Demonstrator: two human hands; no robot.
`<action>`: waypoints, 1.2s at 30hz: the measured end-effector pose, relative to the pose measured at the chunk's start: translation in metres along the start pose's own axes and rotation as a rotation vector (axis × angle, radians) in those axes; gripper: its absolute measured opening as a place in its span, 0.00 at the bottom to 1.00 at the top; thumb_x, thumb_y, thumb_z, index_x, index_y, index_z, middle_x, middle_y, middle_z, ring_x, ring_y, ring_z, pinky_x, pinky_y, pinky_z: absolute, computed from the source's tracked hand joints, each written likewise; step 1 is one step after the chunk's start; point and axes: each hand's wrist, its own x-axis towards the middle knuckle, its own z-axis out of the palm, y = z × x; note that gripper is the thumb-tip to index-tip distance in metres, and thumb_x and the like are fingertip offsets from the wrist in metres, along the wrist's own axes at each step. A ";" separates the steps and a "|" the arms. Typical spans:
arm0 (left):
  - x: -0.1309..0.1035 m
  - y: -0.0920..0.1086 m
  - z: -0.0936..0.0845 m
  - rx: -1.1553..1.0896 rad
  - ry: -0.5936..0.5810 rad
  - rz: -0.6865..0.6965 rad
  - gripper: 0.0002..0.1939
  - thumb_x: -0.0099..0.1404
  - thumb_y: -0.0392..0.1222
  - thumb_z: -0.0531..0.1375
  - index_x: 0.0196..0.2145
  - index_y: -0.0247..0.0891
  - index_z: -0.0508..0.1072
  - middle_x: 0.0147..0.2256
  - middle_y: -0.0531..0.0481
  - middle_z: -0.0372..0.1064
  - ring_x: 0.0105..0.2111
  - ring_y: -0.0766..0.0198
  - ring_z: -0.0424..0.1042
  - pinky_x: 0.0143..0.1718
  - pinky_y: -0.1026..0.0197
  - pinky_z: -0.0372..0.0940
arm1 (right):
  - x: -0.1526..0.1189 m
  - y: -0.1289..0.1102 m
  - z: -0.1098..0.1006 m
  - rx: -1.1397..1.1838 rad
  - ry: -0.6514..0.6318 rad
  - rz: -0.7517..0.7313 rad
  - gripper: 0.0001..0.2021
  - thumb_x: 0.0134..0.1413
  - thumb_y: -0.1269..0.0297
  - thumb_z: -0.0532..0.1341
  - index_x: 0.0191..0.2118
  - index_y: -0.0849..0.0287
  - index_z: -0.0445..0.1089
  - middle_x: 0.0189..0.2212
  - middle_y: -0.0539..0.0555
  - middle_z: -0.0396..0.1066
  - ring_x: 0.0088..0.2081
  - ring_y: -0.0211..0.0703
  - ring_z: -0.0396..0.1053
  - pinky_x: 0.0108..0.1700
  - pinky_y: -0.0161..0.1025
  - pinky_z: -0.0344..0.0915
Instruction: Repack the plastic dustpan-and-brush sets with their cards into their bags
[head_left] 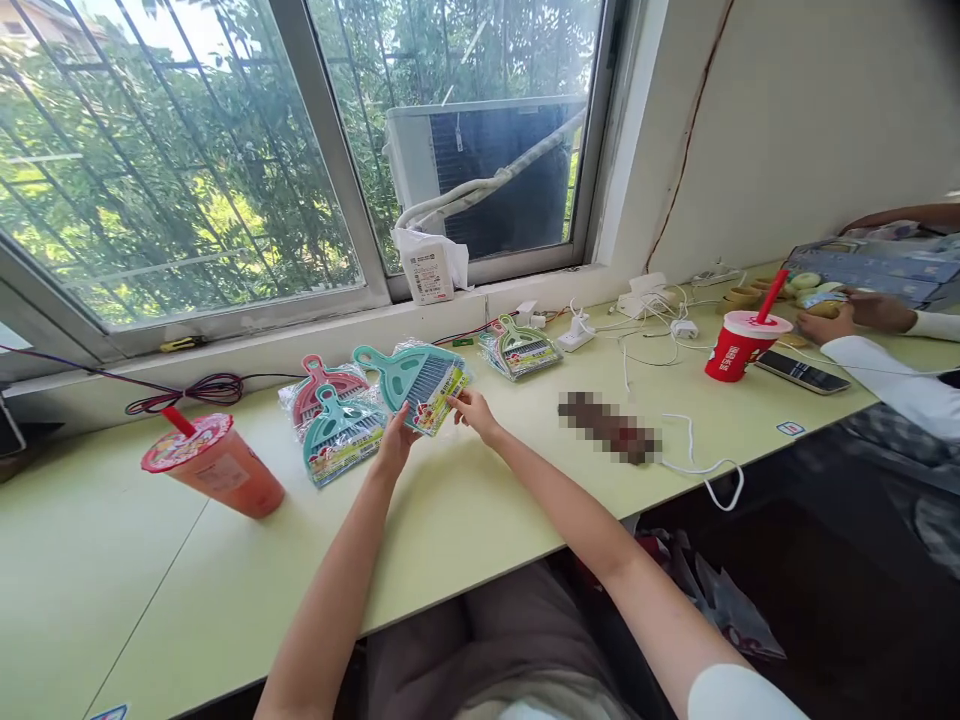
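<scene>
Between my two hands is a packaged teal dustpan and brush set (411, 380), lifted over the table with its handle to the upper left. My left hand (395, 440) grips its lower left edge, and my right hand (474, 415) pinches the label at its right corner. Just left and below lie another teal set (337, 435) and a pink set (322, 385), both in clear wrap. Farther right, a stack of sets with a green one on top (525, 345) rests near the window sill.
A large pink drink cup (232, 470) stands at left. To the right are a pixelated item (609, 428), a white cable (724, 475), a red cup (739, 348), a phone (802, 372) and another person's hands (829, 320). A power strip (576, 333) lies near the wall.
</scene>
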 end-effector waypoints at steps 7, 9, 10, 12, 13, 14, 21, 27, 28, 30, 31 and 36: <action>0.001 -0.006 -0.003 0.166 -0.132 -0.017 0.25 0.60 0.54 0.62 0.52 0.39 0.67 0.46 0.41 0.72 0.43 0.53 0.74 0.37 0.53 0.73 | 0.001 -0.002 -0.007 0.195 0.076 0.027 0.20 0.38 0.55 0.69 0.35 0.57 0.64 0.35 0.51 0.73 0.34 0.37 0.71 0.34 0.34 0.67; 0.004 -0.009 -0.003 0.166 -0.103 -0.019 0.24 0.61 0.56 0.60 0.49 0.39 0.69 0.44 0.42 0.73 0.43 0.53 0.74 0.37 0.53 0.73 | 0.000 -0.003 -0.011 0.223 0.073 0.050 0.22 0.35 0.57 0.71 0.36 0.57 0.64 0.34 0.51 0.74 0.36 0.39 0.72 0.38 0.37 0.68; 0.006 -0.009 -0.003 0.159 -0.056 -0.015 0.23 0.62 0.57 0.59 0.48 0.39 0.69 0.43 0.42 0.74 0.43 0.53 0.74 0.37 0.53 0.72 | 0.000 -0.004 -0.013 0.220 0.069 0.067 0.23 0.33 0.57 0.72 0.37 0.57 0.65 0.33 0.51 0.74 0.35 0.39 0.72 0.38 0.38 0.68; 0.010 -0.010 -0.005 0.139 0.058 0.000 0.23 0.64 0.59 0.56 0.45 0.39 0.70 0.41 0.42 0.74 0.42 0.54 0.74 0.38 0.54 0.72 | 0.000 -0.005 -0.015 0.199 0.056 0.086 0.24 0.30 0.57 0.73 0.37 0.57 0.67 0.32 0.51 0.75 0.33 0.40 0.72 0.38 0.39 0.69; 0.012 -0.010 -0.006 0.130 0.105 0.009 0.23 0.64 0.60 0.55 0.44 0.38 0.71 0.40 0.42 0.75 0.41 0.54 0.74 0.38 0.54 0.72 | 0.000 -0.006 -0.016 0.192 0.051 0.090 0.25 0.30 0.57 0.74 0.37 0.58 0.67 0.31 0.52 0.75 0.32 0.40 0.72 0.37 0.39 0.69; 0.014 -0.009 -0.008 0.124 0.144 0.017 0.23 0.65 0.60 0.54 0.44 0.38 0.71 0.40 0.42 0.75 0.41 0.55 0.75 0.37 0.55 0.71 | 0.001 -0.007 -0.017 0.191 0.046 0.092 0.25 0.29 0.57 0.74 0.37 0.58 0.68 0.31 0.52 0.75 0.31 0.40 0.72 0.37 0.40 0.69; 0.021 -0.001 -0.022 0.153 0.267 0.157 0.25 0.65 0.61 0.53 0.50 0.40 0.70 0.38 0.44 0.74 0.36 0.60 0.74 0.30 0.64 0.66 | -0.002 -0.013 -0.017 0.200 -0.010 0.068 0.25 0.28 0.57 0.75 0.36 0.59 0.70 0.31 0.53 0.76 0.32 0.42 0.73 0.37 0.43 0.72; 0.020 0.010 -0.030 0.185 0.422 0.242 0.24 0.68 0.57 0.49 0.57 0.45 0.63 0.45 0.44 0.70 0.40 0.64 0.72 0.31 0.67 0.65 | 0.000 -0.015 -0.021 0.173 -0.033 0.086 0.24 0.28 0.59 0.75 0.36 0.59 0.72 0.30 0.52 0.76 0.32 0.42 0.73 0.35 0.41 0.72; 0.019 0.014 -0.031 0.210 0.436 0.308 0.25 0.68 0.57 0.50 0.57 0.45 0.63 0.46 0.44 0.70 0.42 0.63 0.72 0.33 0.66 0.66 | 0.001 -0.015 -0.024 0.163 -0.037 0.088 0.24 0.28 0.59 0.75 0.36 0.59 0.72 0.30 0.52 0.76 0.31 0.42 0.73 0.34 0.40 0.72; 0.015 0.023 -0.034 0.312 0.428 0.485 0.25 0.65 0.56 0.54 0.56 0.44 0.65 0.47 0.45 0.69 0.46 0.62 0.70 0.37 0.65 0.66 | 0.003 -0.016 -0.031 0.122 -0.067 0.088 0.24 0.28 0.60 0.75 0.37 0.59 0.72 0.30 0.52 0.77 0.31 0.42 0.73 0.32 0.39 0.71; 0.013 0.027 -0.035 0.381 0.396 0.552 0.24 0.64 0.56 0.56 0.54 0.42 0.68 0.46 0.45 0.70 0.47 0.61 0.69 0.39 0.65 0.65 | 0.004 -0.017 -0.034 0.093 -0.094 0.088 0.24 0.29 0.61 0.75 0.38 0.59 0.73 0.29 0.53 0.77 0.31 0.42 0.73 0.30 0.38 0.70; 0.011 0.034 -0.037 0.543 0.082 0.340 0.14 0.51 0.46 0.69 0.34 0.36 0.77 0.32 0.45 0.74 0.34 0.60 0.72 0.36 0.62 0.66 | 0.006 -0.021 -0.050 -0.041 -0.256 0.102 0.23 0.28 0.64 0.75 0.38 0.60 0.75 0.28 0.53 0.77 0.30 0.41 0.72 0.26 0.33 0.65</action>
